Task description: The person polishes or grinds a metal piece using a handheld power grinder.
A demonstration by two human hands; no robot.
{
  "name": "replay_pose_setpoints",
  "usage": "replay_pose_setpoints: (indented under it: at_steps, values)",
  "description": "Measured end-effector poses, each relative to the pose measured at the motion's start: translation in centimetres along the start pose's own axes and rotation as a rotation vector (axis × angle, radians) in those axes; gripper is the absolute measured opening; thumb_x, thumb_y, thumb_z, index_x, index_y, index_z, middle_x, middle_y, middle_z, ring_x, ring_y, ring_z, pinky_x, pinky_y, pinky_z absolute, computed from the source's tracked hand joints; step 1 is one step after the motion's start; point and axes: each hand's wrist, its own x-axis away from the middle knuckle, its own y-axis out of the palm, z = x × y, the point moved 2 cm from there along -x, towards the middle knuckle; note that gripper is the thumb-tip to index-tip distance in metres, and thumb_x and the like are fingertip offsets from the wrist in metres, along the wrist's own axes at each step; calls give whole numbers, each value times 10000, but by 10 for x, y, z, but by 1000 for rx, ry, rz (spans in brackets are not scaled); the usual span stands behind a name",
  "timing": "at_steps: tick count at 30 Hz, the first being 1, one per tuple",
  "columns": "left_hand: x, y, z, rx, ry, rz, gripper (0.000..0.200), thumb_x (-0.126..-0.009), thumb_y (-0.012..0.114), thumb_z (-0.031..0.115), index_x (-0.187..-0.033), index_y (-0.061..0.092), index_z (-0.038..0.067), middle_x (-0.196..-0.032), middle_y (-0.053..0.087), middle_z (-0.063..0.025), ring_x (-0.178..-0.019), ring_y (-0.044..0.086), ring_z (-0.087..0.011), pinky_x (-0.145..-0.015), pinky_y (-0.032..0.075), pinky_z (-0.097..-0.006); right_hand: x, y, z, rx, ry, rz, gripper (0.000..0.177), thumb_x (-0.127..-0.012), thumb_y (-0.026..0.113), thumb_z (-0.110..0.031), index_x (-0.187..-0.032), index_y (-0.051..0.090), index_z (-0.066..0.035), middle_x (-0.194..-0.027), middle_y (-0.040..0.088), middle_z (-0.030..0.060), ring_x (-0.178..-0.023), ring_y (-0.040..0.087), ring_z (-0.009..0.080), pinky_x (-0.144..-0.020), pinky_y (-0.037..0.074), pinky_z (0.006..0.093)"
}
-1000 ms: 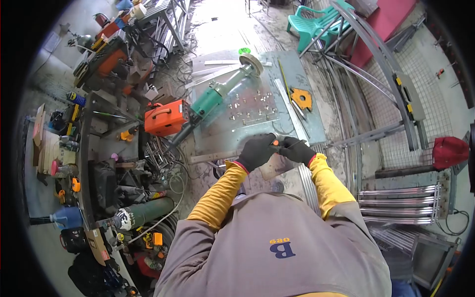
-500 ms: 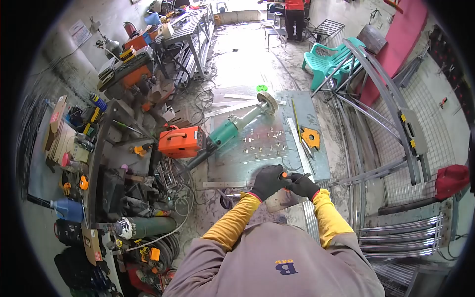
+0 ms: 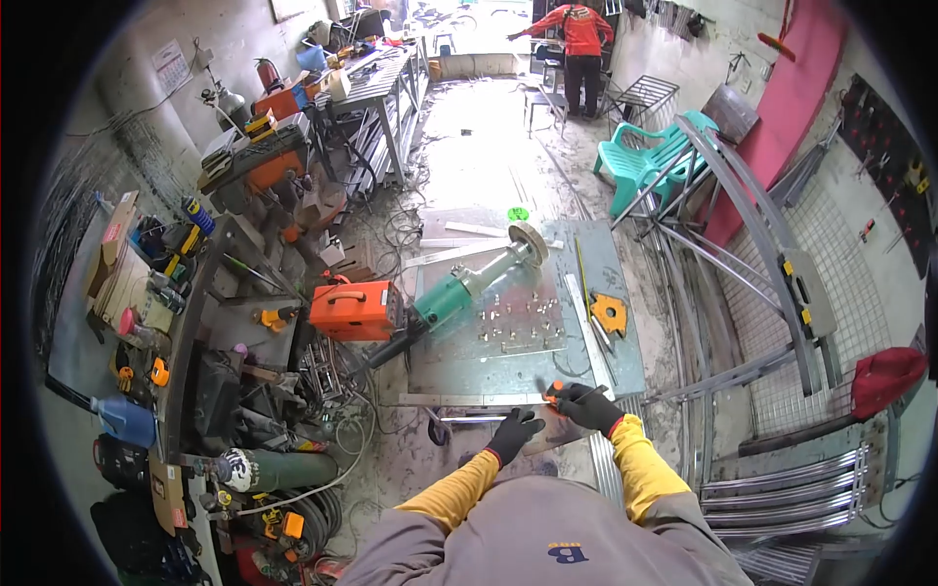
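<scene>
My right hand (image 3: 586, 405), in a dark glove, is closed round a small orange and black tool (image 3: 554, 393) above the near edge of the metal-topped table (image 3: 449, 366). The tool's kind is too small to tell. Lower and to the left, my gloved left hand (image 3: 512, 436) is apart from it, its fingers loosely bent and parted with nothing visible in them. Near that hand, a flat metal strip (image 3: 459, 399) runs along the table's front edge. Several small metal pieces (image 3: 518, 322) lie in rows on the tabletop.
A green polisher (image 3: 449, 301) lies across the table's left side, beside an orange machine box (image 3: 352, 311). An orange welding magnet (image 3: 608, 314) and metal strips lie at right. A turquoise chair (image 3: 635, 161) and steel frames stand beyond. A person in red (image 3: 581, 44) stands far back.
My hands have come apart: the left moved down and away, while the right keeps the orange tool near the table edge. The view has tilted up, showing more of the far person.
</scene>
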Motion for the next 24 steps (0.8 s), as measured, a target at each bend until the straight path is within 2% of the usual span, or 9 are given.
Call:
replay_pose_setpoints:
  at_steps: [2, 3, 6, 8, 10, 14, 17, 20, 24]
  values:
    - [-17, 11, -10, 570, -122, -121, 513, -1003, 697, 198, -1463, 533, 41, -1305, 671, -132, -1155, 667, -240, -1052, 518, -430, 4, 1, -6, -71, 18, -4, 379, -1019, 684, -268, -1326, 703, -47, -1107, 779, 131, -989, 736, 191, -879, 568, 346]
    - [-29, 15, -26, 664, -118, -174, 489, -1025, 670, 171, -1474, 531, 38, -1363, 647, -149, -1222, 655, -288, -1061, 524, -467, 7, 0, -11, -70, 40, 11, 371, -1020, 684, -267, -1321, 707, -51, -1111, 776, 132, -994, 737, 198, -882, 568, 351]
    - [-45, 26, -41, 976, -154, -328, 442, -1033, 644, 180, -1457, 554, 94, -1333, 665, -115, -1191, 668, -261, -987, 554, -454, 9, 0, -19, -48, 64, 44, 355, -1017, 693, -259, -1311, 716, -60, -1144, 759, 134, -1018, 730, 208, -897, 564, 353]
    - [-55, 31, -47, 1004, -71, -306, 442, -1039, 638, 184, -1459, 560, 73, -1344, 665, -129, -1179, 685, -286, -968, 565, -457, 11, -1, -25, -81, 76, 17, 334, -1031, 682, -200, -1310, 685, -16, -1144, 751, 105, -1019, 697, 157, -895, 564, 329]
    - [-54, 28, -41, 878, -71, -218, 391, -1031, 622, 76, -1418, 593, 30, -1352, 666, -161, -1211, 677, -318, -1056, 563, -474, 12, 2, -23, -114, 39, 17, 327, -1034, 678, -200, -1303, 685, -14, -1113, 746, 96, -980, 688, 142, -860, 561, 322]
    - [-50, 39, -37, 960, 90, -156, 386, -1054, 620, 177, -1410, 599, 29, -1287, 694, -152, -1108, 720, -308, -996, 579, -446, 15, 4, -22, -122, 36, 21, 278, -1050, 654, -206, -1244, 710, -15, -1022, 712, 59, -888, 655, 129, -791, 537, 308]
    - [-57, 43, -50, 979, 55, -117, 350, -1058, 620, 180, -1376, 624, 33, -1258, 708, -137, -1101, 724, -304, -1024, 574, -449, 17, 5, -26, -46, 22, 32, 307, -1013, 634, -222, -1240, 731, -40, -1144, 717, 143, -1016, 702, 239, -900, 544, 367]
    - [-52, 43, -41, 997, 69, -130, 330, -1061, 622, 178, -1353, 636, 25, -1239, 711, -127, -1088, 725, -277, -1015, 576, -424, 13, 6, -15, -20, -9, 40, 306, -1009, 639, -228, -1232, 733, -40, -1131, 723, 145, -1007, 706, 242, -892, 548, 369]
    - [-56, 52, -46, 734, 62, 130, 295, -1050, 621, 139, -1313, 665, 13, -1192, 723, -99, -1053, 707, -211, -943, 578, -373, 12, 1, -24, -29, 13, -4, 314, -1003, 643, -233, -1235, 730, -40, -1110, 733, 145, -992, 714, 252, -890, 553, 376]
